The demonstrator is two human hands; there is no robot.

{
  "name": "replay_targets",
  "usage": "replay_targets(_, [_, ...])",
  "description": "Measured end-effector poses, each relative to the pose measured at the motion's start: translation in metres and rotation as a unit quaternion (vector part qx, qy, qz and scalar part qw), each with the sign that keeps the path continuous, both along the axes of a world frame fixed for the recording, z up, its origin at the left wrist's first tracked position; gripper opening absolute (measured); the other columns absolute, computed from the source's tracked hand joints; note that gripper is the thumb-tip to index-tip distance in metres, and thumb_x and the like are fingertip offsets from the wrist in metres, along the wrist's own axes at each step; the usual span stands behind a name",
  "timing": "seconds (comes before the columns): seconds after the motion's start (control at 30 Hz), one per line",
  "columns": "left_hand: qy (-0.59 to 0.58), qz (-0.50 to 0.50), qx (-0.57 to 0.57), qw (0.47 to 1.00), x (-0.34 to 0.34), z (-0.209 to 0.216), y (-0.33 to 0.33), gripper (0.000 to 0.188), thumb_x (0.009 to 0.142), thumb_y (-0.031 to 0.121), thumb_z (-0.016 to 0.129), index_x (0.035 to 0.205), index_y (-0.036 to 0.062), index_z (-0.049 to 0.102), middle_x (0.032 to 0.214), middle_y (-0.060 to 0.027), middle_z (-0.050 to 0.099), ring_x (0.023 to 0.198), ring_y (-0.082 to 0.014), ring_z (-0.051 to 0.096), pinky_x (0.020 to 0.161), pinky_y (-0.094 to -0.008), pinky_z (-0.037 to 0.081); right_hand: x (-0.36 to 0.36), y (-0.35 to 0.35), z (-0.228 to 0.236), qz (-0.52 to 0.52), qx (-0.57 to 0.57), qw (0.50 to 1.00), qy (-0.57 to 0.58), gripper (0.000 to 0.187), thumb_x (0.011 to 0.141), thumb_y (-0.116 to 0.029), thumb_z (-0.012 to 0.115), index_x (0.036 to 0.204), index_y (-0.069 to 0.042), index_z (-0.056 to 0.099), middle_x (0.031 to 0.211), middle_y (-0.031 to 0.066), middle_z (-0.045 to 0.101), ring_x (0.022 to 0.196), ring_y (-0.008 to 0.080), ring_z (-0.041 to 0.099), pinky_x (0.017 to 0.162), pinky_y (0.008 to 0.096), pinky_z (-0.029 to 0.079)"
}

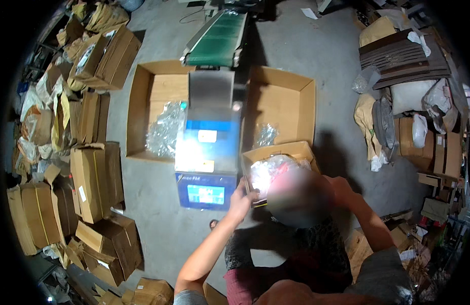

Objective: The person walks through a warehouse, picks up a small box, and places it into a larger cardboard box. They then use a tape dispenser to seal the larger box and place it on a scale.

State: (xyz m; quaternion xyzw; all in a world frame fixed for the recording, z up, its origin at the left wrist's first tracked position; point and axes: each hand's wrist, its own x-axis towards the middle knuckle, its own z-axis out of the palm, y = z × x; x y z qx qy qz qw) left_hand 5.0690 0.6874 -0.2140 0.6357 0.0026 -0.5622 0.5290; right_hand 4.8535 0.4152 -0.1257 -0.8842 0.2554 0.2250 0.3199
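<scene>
- I find the small carton (286, 149) just right of the blue machine (207, 152), clear plastic (263, 173) inside.
- Left hand (241, 200): fingers appear to grip its machine-side wall.
- Right hand (337, 190), farther from the machine: fingers hidden, cannot tell.
- I judge carton light, stiffish; contents soft, slippery. Hold opposite walls.

Left hand (239, 202): fingers (241, 188) bent | right hand (338, 191): partly hidden | 2 forearms (208, 257) angled forward

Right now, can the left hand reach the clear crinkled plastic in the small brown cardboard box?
Likely yes: left hand at left edge of the box, top open, clear plastic showing inside.
</scene>
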Motion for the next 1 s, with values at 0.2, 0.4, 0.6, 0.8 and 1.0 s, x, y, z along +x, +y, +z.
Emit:
replay_targets(0.2, [-0.052,-0.023,0.119,0.991,0.042,-0.095,-0.169,0.060,0.086,0.015,0.056,0.144,0.0057,0.043,0.130,-0.0194,0.060,0.116,-0.0311,0.059,0.096,-0.0371,0.045,-0.008,-0.165,-0.179,-0.015,0.165,0.980,-0.110,0.023,0.095,-0.028,0.058,0.103,-0.007,0.063,0.089,0.0199,0.067,0.085,0.0364,0.067,0.073,0.0457,0.051])
replay_targets(0.4, [-0.096,-0.279,0.273,0.916,0.176,-0.206,-0.333,0.035,0.090,0.031,0.056,0.106,0.0032,0.071,0.106,-0.0220,0.067,0.095,-0.0395,0.069,0.064,-0.0546,0.059,0.129,-0.305,-0.258,-0.149,0.289,0.940,0.102,0.025,0.095,-0.024,0.058,0.092,0.001,0.061,0.076,0.0151,0.065,0.068,0.0277,0.062,0.065,0.0442,0.048])
replay_targets(0.6, [0.080,-0.064,0.376,0.921,0.156,-0.275,-0.345,0.042,0.087,0.036,0.055,0.105,-0.0008,0.064,0.104,-0.0259,0.065,0.076,-0.0403,0.070,0.054,-0.0582,0.060,0.129,-0.336,-0.318,-0.041,0.307,0.947,0.082,0.025,0.089,-0.017,0.063,0.071,-0.003,0.055,0.061,0.0011,0.045,0.058,0.0140,0.041,0.054,0.0366,0.035])
replay_targets(0.8, [-0.143,-0.334,0.257,0.896,0.083,-0.251,-0.172,0.045,0.085,0.019,0.060,0.125,-0.0005,0.058,0.124,-0.0171,0.063,0.097,-0.0348,0.068,0.074,-0.0474,0.060,0.111,-0.283,-0.270,-0.047,0.353,0.919,0.172,0.021,0.089,-0.028,0.064,0.093,-0.007,0.067,0.070,0.0080,0.064,0.064,0.0228,0.062,0.062,0.0424,0.049])
replay_targets(1.0, [-0.032,0.123,0.107,0.986,-0.021,-0.099,-0.202,0.087,0.081,-0.010,0.051,0.159,0.0117,0.020,0.151,-0.0100,0.041,0.134,-0.0214,0.043,0.107,-0.0337,0.039,0.041,-0.263,-0.198,0.110,0.274,0.955,0.032,0.020,0.093,-0.031,0.063,0.102,-0.014,0.070,0.069,0.0079,0.067,0.057,0.0222,0.066,0.058,0.0371,0.052])
